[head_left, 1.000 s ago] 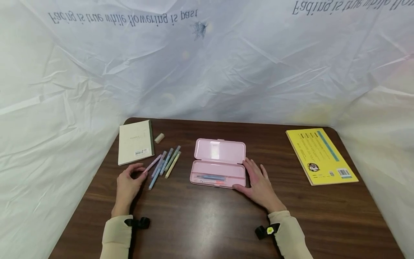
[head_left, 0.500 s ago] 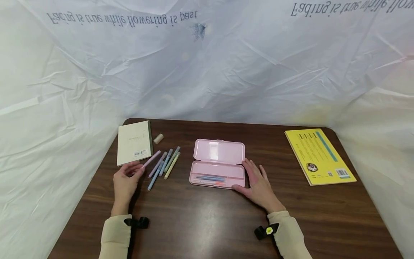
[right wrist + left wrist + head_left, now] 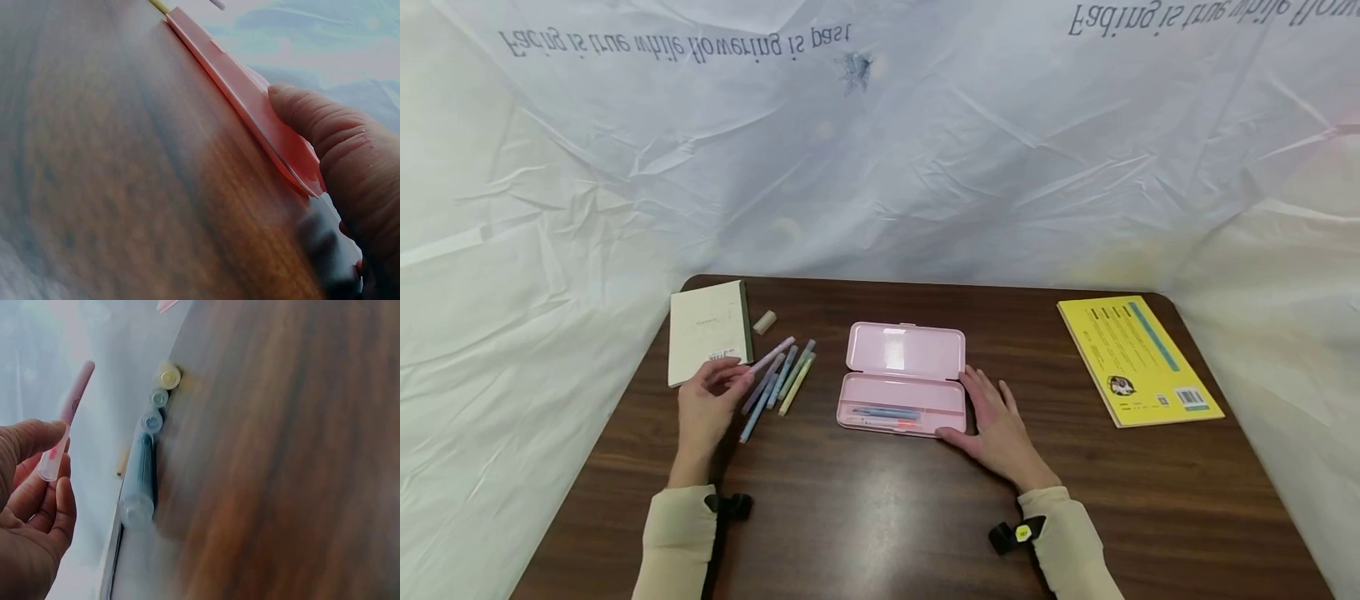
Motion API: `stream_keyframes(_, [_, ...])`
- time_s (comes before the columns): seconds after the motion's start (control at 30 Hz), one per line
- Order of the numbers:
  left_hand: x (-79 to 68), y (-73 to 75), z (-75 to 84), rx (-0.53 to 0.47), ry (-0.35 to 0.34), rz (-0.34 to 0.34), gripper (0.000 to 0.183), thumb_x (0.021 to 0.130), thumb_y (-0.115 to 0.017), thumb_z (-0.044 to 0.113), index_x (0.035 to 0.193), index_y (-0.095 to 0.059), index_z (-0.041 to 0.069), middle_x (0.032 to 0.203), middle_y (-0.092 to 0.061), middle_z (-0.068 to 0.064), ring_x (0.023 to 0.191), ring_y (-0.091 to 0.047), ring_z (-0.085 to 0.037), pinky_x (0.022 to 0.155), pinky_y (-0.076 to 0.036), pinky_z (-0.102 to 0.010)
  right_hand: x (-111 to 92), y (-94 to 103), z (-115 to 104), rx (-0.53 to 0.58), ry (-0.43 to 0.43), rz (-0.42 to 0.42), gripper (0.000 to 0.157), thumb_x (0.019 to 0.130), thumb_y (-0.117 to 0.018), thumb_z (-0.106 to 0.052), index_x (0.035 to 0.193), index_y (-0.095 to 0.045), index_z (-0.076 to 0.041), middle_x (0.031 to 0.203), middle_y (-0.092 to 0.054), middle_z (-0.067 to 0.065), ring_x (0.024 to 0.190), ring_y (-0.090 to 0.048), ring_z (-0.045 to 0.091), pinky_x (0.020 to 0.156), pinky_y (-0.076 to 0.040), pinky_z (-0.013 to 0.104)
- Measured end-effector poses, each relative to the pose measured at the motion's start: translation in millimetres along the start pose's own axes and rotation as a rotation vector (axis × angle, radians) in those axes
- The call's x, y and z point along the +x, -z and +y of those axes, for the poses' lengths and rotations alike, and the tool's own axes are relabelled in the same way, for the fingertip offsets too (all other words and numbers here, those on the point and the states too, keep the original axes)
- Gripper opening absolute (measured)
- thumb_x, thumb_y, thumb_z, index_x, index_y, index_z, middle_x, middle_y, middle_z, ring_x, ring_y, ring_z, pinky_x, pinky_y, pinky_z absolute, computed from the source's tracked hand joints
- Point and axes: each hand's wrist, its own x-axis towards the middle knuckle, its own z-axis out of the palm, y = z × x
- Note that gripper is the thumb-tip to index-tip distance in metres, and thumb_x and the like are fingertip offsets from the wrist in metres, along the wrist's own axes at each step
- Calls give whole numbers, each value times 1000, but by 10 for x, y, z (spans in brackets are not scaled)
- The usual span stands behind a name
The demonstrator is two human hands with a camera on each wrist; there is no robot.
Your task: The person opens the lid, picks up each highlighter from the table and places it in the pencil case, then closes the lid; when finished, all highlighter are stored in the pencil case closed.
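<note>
My left hand [image 3: 711, 408] pinches a slim pink marker [image 3: 777, 350] between thumb and fingers, tilted up over the marker pile in the left wrist view. Beneath and beside it lie several pastel markers [image 3: 786, 379] in blue, green and yellow, their ends facing the left wrist camera. An open pink pencil case [image 3: 943, 392] stands mid-table, lid folded back, with a few pens [image 3: 887, 413] in its front compartment. My right hand [image 3: 1000, 433] holds the case's right end, thumb at the front corner and fingers along the side. The thumb [image 3: 331, 125] shows at the case's rim in the right wrist view.
A cream notebook [image 3: 703, 321] lies at the back left, near the left hand, with a small beige eraser-like block [image 3: 764, 322] beside it. The yellow book [image 3: 1138, 358] lies at the right. White printed sheeting [image 3: 880, 167] hangs behind the dark wooden table [image 3: 880, 517].
My left hand has lifted the pink marker off the pile, drawn back slightly left, then moved right and farther away with it. The right hand stays at the pencil case.
</note>
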Motion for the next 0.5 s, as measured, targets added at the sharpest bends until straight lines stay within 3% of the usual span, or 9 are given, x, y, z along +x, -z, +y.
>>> stream_keyframes(0.23, [44, -187, 134, -32, -15, -102, 34, 94, -79, 3, 125, -68, -7, 110, -76, -24, 87, -68, -4, 76, -51, -12, 2, -7, 14, -3, 2, 8, 102, 85, -80, -60, 161, -38, -7, 170, -32, 16, 158, -27, 37, 127, -7, 61])
stream_keyframes(0.37, [71, -311, 202, -12, -16, -153, 32, 94, -77, -2, 123, -69, -9, 111, -75, -28, 90, -69, -12, 76, -51, -12, 5, -20, 22, -8, 5, 5, 101, 86, -79, -61, 161, -38, -7, 170, -32, 17, 158, -27, 38, 126, -7, 62])
stream_keyframes(0.5, [71, -414, 273, 37, -47, -200, 30, 93, -79, 0, 121, -71, -6, 108, -77, -22, 93, -70, -19, 77, -50, -13, 7, -18, 20, -11, 7, 6, 101, 86, -79, -61, 161, -38, -7, 170, -33, 17, 158, -27, 38, 126, -7, 62])
